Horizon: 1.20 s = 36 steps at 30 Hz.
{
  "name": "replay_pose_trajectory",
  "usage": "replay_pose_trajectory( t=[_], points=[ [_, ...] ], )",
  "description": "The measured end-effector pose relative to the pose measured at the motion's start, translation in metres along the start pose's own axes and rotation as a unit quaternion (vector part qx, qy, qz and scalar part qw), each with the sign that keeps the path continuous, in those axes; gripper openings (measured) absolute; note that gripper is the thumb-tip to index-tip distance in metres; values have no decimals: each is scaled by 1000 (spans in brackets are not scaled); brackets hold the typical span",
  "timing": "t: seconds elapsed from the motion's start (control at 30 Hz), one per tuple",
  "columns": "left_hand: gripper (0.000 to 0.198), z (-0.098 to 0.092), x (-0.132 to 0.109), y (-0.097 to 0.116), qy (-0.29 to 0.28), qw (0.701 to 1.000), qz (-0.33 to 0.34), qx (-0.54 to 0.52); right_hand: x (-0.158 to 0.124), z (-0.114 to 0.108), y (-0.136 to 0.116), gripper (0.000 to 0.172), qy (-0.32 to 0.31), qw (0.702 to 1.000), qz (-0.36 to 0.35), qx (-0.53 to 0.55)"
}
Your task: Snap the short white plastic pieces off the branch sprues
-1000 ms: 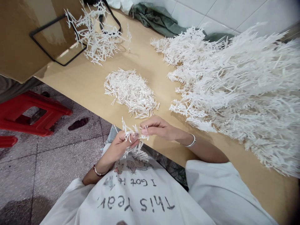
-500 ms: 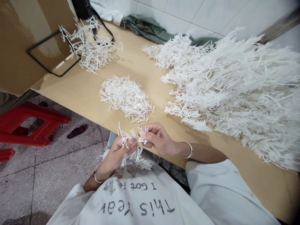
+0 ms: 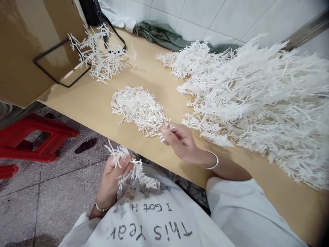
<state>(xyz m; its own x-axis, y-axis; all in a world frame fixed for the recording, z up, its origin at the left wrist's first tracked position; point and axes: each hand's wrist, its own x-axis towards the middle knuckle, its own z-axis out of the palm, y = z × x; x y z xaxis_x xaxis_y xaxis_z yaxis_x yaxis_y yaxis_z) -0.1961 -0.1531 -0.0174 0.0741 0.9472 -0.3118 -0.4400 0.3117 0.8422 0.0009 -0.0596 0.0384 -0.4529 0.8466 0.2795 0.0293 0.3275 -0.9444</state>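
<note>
My left hand (image 3: 113, 178) is closed round a white branched plastic frame (image 3: 131, 169) with small sticks on it, held above my lap off the table edge. My right hand (image 3: 177, 139) is pinched on a few small white plastic sticks (image 3: 164, 132) and hovers over the near edge of a flat pile of loose white sticks (image 3: 138, 109) on the tan table (image 3: 84, 99). The two hands are apart.
A large heap of white branched frames (image 3: 257, 99) fills the right of the table. A smaller tangle of bare frames (image 3: 100, 58) lies at the back left by a cardboard box (image 3: 23, 51). A green cloth (image 3: 164, 34) lies by the tiled wall; a red stool (image 3: 36, 137) stands on the floor.
My right hand has pulled away from the frame with a few sticks and moved up to the loose pile. My left hand has dropped lower and to the left with the frame.
</note>
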Motion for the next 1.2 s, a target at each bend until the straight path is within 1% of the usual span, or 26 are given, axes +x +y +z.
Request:
replay_pose_trajectory(
  t=[0.07, 0.13, 0.2, 0.27, 0.33, 0.37, 0.4, 0.43, 0.47, 0.53, 0.57, 0.6, 0.67, 0.77, 0.87, 0.9, 0.97, 1.03, 1.1, 1.2],
  points=[
    [50, 4, 7, 1, -9, 1000, 7, 19, 3, 2, 7, 39, -28, 993, -17, -115],
    [50, 7, 13, 1, -11, 1000, 2, 27, 9, -1, 18, 35, -28, 976, -14, -217],
    [49, 9, 18, 1, -3, 1000, -2, 29, 15, -8, 32, 30, -18, 944, -10, -329],
    [47, 10, 21, 1, -2, 1000, -2, 30, 21, -16, 45, 23, -13, 900, -11, -435],
    [44, 12, 22, 1, -12, 999, -1, 31, 24, -22, 53, 14, -6, 866, -12, -499],
    [44, 12, 22, 2, -22, 999, -2, 34, 24, -23, 54, 13, 0, 860, -12, -510],
    [44, 13, 22, 2, -34, 999, -2, 42, 24, -23, 52, 18, 10, 863, -16, -506],
    [45, 14, 22, 3, -46, 997, -2, 56, 23, -22, 49, 24, 21, 873, -26, -486],
    [46, 15, 22, 4, -60, 995, -2, 76, 21, -20, 43, 28, 20, 891, -42, -452],
    [48, 16, 23, 7, -88, 988, 2, 124, 14, -12, 29, 27, -29, 930, -86, -355],
    [48, 16, 24, 8, -101, 984, 7, 148, 11, -8, 22, 26, -82, 943, -105, -304],
    [47, 17, 25, 8, -116, 979, 14, 168, 7, -3, 16, 30, -128, 947, -119, -269],
    [43, 17, 28, 8, -146, 969, 22, 199, 0, 6, 8, 39, -187, 940, -130, -254],
    [43, 17, 32, 5, -182, 956, 13, 231, -6, 13, 10, 45, -222, 928, -102, -280],
    [43, 15, 35, 3, -206, 941, 14, 266, -6, 13, 16, 46, -260, 928, -53, -261],
    [42, 14, 36, 3, -224, 934, 16, 278, -6, 13, 17, 44, -280, 929, -41, -240],
    [38, 12, 38, 5, -279, 916, 22, 288, -5, 12, 20, 40, -330, 925, -18, -188],
    [34, 12, 39, 7, -326, 901, 13, 285, -6, 12, 23, 38, -363, 919, 6, -152],
    [32, 12, 40, 7, -333, 900, -7, 282, -6, 13, 25, 40, -372, 918, 29, -131],
    [34, 10, 40, 5, -306, 916, -29, 258, -5, 14, 29, 39, -363, 926, 59, -81]
  ],
)
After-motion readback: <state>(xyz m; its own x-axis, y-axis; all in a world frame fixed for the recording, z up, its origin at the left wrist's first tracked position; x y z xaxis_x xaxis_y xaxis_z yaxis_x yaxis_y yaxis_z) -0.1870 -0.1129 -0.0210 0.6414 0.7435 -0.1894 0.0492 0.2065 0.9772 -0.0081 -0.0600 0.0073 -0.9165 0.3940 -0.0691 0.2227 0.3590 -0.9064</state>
